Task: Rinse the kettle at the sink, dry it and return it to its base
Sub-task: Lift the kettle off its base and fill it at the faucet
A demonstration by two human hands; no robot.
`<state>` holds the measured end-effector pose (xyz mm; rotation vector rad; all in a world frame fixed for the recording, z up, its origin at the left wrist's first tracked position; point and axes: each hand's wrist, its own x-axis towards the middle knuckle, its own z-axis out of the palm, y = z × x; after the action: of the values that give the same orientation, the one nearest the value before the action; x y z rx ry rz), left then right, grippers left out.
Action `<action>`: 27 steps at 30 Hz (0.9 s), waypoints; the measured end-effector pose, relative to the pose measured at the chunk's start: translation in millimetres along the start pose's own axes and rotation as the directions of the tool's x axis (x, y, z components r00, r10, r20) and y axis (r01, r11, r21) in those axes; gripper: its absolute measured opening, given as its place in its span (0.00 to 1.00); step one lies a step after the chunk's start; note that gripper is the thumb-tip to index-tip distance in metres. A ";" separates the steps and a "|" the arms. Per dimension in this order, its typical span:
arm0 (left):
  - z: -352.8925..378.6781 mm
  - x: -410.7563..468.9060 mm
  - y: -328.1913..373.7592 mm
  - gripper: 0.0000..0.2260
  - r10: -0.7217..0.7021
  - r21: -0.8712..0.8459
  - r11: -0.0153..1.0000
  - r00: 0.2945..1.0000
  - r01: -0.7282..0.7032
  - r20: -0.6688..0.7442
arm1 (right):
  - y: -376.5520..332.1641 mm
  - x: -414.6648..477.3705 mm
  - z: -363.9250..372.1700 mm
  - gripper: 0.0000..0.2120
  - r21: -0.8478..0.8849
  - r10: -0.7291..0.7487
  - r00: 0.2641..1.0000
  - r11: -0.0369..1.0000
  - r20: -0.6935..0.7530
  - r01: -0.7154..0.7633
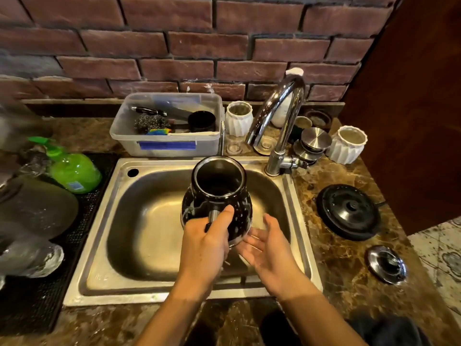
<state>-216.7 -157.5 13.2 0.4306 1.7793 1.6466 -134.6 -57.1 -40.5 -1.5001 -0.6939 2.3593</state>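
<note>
Left hand (205,237) grips the kettle (218,193) handle over the sink (99,221); right hand (265,242), spread open, touches its base.

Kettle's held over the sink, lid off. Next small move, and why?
Probably bring the right hand onto the kettle wall and rub it. The left hand already holds the handle, suds streak the black body, and the right hand is open beside its base.
</note>
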 end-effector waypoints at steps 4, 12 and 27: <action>8.3 4.2 8.5 0.25 -0.038 -0.011 0.999 0.999 0.038 -0.004 | -27.8 16.3 -23.2 0.19 -0.175 0.008 1.000 0.984 0.027 -0.003; 30.2 17.9 22.8 0.26 -0.072 0.028 0.997 0.997 0.072 -0.005 | -163.1 75.0 -72.0 0.22 -0.634 -0.526 0.847 0.682 -0.078 0.365; 40.5 27.4 41.8 0.26 -0.074 0.092 0.993 0.995 0.080 -0.067 | -206.1 101.5 -66.9 0.08 -0.888 -0.606 0.760 0.186 0.234 0.421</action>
<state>-217.9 -103.1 47.7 0.3514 1.9024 1.5434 -125.5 181.9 -35.3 -1.3351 -2.3060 1.1860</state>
